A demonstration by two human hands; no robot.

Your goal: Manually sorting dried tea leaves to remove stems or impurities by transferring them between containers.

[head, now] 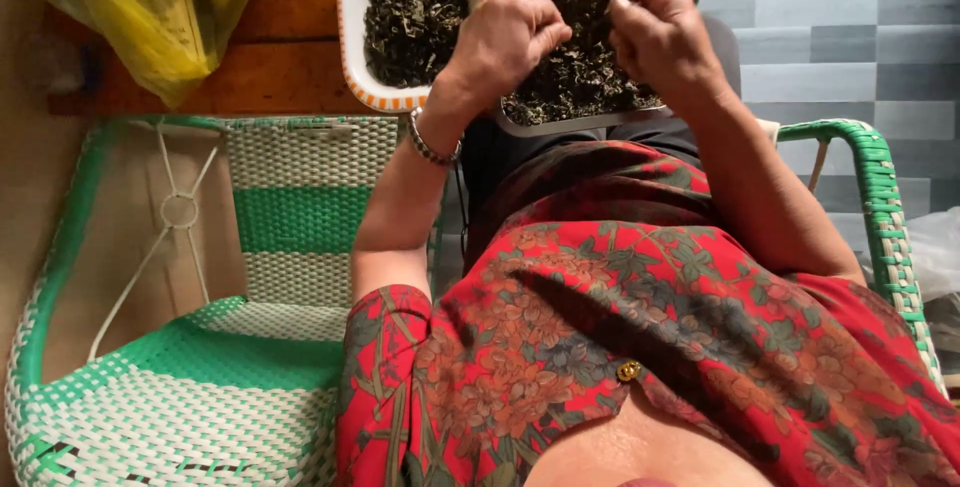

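Hands work over a grey tray (560, 125) of dried dark leaves (580, 67) on the lap: left hand (505, 39) curled with fingers pressed together, right hand (655, 32) pinching leaves, white tray (350, 37) just beside on wooden surface (280, 57).

Dark dried leaves (575, 77) heaped in tray (560, 125)

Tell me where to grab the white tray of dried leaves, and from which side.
Probably the white tray by its near left rim, coming from the left. That edge is bare and overhangs the wooden table, while the left hand and right hand crowd its right side by the dark tray.
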